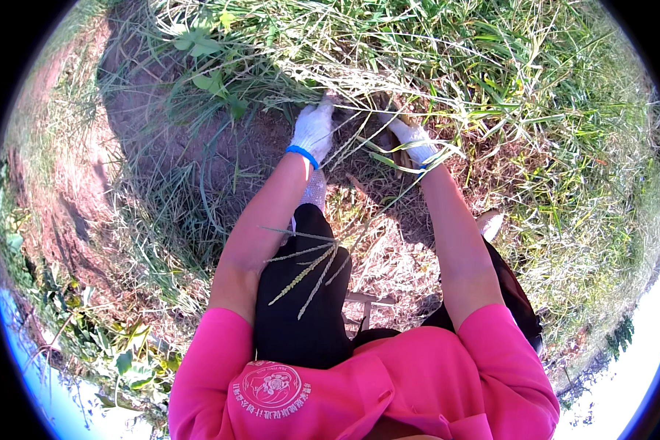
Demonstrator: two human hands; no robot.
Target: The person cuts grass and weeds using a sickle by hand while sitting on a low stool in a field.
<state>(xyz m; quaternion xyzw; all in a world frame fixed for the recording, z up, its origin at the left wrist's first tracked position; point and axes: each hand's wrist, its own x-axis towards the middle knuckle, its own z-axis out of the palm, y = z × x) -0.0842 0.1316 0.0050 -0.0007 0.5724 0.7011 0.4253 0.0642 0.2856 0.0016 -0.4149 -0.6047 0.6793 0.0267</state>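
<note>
My left hand [314, 127], in a white knit glove with a blue cuff, reaches into the edge of the grass [286, 88]. Its fingertips are partly hidden by stems, so its grip cannot be made out. To its right, my right hand [409, 137], gloved alike, is low among grass stems, with green blades crossing over its wrist. Its fingers are in shadow and partly covered. Between the hands, thin seed-headed stems [357, 124] cross over shaded soil. A grass seed head [308, 264] with several spikes shows above my dark trouser leg.
Dense grass [489, 49] spreads ahead and to the right. Bare reddish soil [159, 104] lies at the left, with cut-looking grass [165, 203] over part of it. Dry straw [396, 258] covers the ground between my legs. Broad-leaved plants [132, 363] stand at the lower left.
</note>
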